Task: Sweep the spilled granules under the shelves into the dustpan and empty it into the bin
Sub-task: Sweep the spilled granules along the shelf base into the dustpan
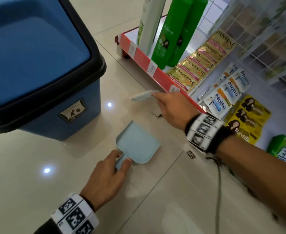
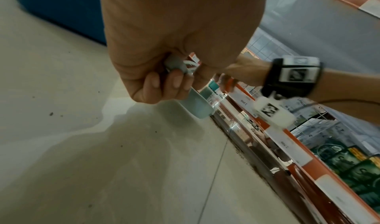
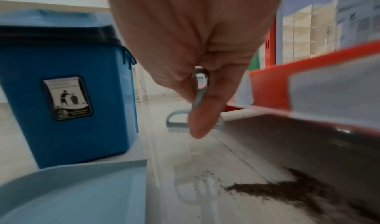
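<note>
A pale blue dustpan (image 1: 137, 142) lies flat on the tiled floor; my left hand (image 1: 108, 174) grips its short handle (image 2: 179, 65). My right hand (image 1: 172, 107) holds a small pale blue hand brush (image 1: 144, 95) by its thin handle (image 3: 200, 87), the brush head (image 3: 176, 120) near the floor beside the bottom shelf's red edge. Dark granules (image 1: 157, 114) lie between brush and pan, and in the right wrist view a thicker dark streak of granules (image 3: 287, 188) runs under the shelf. The dustpan (image 3: 72, 195) shows empty.
A blue bin (image 1: 37, 65) with a black rim and closed lid stands left of the dustpan. The low shelf (image 1: 155, 71) with a red price rail holds green shampoo bottles (image 1: 171, 34) and sachets (image 1: 198, 61). A wrist cable (image 1: 220, 183) hangs from my right arm.
</note>
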